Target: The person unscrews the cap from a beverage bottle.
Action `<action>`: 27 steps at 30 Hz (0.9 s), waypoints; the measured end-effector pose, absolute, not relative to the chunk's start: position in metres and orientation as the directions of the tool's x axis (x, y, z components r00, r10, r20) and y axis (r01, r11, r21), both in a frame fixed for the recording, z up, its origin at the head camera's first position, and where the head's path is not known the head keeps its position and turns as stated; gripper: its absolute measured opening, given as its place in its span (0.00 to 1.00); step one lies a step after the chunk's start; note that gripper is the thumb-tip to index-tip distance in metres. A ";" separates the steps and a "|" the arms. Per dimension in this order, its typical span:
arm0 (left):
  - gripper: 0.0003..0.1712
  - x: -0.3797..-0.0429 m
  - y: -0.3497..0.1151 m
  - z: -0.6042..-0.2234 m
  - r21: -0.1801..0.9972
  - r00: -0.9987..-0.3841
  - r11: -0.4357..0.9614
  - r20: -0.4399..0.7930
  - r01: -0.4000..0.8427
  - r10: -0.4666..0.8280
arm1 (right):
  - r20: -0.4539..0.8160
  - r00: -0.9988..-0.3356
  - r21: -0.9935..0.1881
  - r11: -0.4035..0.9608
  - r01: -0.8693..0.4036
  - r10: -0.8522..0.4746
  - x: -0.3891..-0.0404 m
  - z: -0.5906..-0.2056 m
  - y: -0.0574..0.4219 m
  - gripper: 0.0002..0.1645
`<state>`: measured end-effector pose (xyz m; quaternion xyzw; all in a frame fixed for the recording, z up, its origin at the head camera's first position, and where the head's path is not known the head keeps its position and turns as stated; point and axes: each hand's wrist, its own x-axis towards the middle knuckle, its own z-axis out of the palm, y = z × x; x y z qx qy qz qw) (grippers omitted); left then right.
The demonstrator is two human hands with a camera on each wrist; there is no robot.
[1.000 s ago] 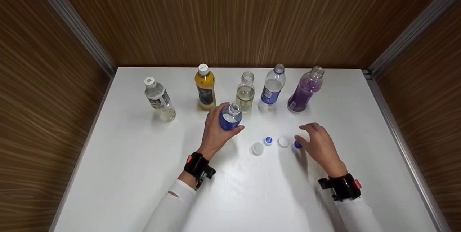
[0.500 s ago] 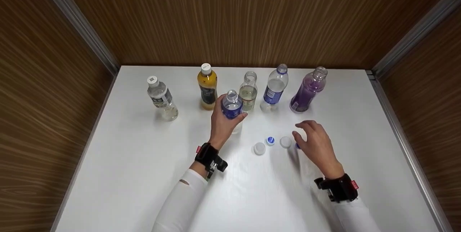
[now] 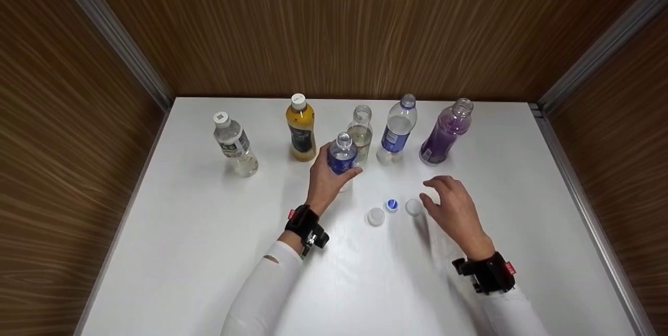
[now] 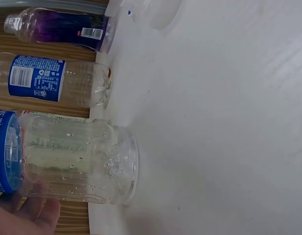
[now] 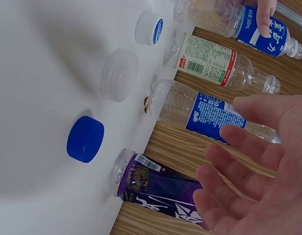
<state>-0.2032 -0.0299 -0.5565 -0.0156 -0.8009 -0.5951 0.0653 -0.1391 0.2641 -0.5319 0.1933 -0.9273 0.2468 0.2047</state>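
Observation:
My left hand (image 3: 326,179) grips an uncapped clear bottle with a blue label (image 3: 343,156). I cannot tell whether its base touches the table. My right hand (image 3: 453,211) hovers over the table with relaxed, slightly bent fingers, holding nothing. Below it lies a dark blue cap (image 5: 86,139), which the hand hides in the head view. To the left of that cap are a translucent cap (image 3: 413,207), a small white cap with a blue top (image 3: 392,205) and another translucent cap (image 3: 376,216).
Behind my hands stand an uncapped pale-drink bottle (image 3: 360,132), an uncapped blue-labelled bottle (image 3: 397,130) and an uncapped purple bottle (image 3: 443,135). Further left are a capped orange-drink bottle (image 3: 301,135) and a capped clear bottle (image 3: 233,143). Wood-grain panels (image 3: 334,28) enclose the white table (image 3: 172,252).
My left hand has moved the blue-labelled bottle right and away from me. My right hand has shifted slightly left from the dark blue cap, which stays on the table.

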 end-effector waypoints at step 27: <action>0.52 -0.204 -0.105 -0.536 0.876 -0.876 0.406 0.392 0.261 -0.283 | 0.462 -0.852 -0.396 0.802 -0.448 -0.248 -0.138 -0.527 0.263 0.17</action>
